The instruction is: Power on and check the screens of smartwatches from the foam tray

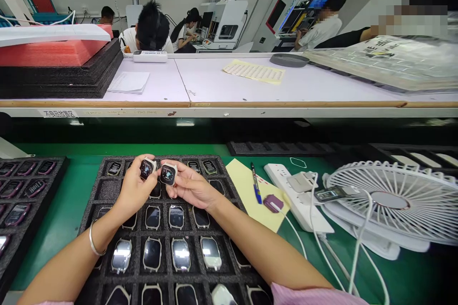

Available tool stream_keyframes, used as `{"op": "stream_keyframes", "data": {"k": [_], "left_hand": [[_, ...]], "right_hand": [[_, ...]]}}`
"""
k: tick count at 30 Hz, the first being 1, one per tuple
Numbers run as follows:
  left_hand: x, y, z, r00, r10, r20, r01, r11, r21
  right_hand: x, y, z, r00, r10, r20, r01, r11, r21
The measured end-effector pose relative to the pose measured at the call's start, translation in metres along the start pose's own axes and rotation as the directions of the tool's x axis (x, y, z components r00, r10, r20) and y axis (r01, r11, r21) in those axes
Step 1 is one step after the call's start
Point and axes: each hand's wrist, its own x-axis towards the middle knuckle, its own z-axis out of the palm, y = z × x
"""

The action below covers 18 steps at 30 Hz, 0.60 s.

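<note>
Left hand [134, 186] raised, pinching one rounded-square watch body [147, 168]; right hand [189, 185] pinching another watch body [168, 174], glossy dark screens, above black foam tray [107, 186] on green counter [64, 209].

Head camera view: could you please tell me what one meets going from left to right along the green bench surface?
Side tray of watches → left hand holding a watch → right hand holding a second watch → yellow paper → blue pen → white power strip → white fan.
</note>
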Motion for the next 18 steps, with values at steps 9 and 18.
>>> {"op": "stream_keyframes", "data": {"k": [9,18], "left_hand": [[-0.0003,-0.0013,0.0005,1.0,-0.02,0.004,0.02,1.0,0.021],[-0.0011,0.0012,0.0011,1.0,-0.027,-0.003,0.027,1.0,0.0]], "right_hand": [[-0.0003,-0.0022,-0.0012,1.0,-0.016,0.0,0.016,1.0,-0.011],[-0.0016,-0.0025,0.0007,1.0,-0.007,0.011,0.007,0.999,-0.037]]}}
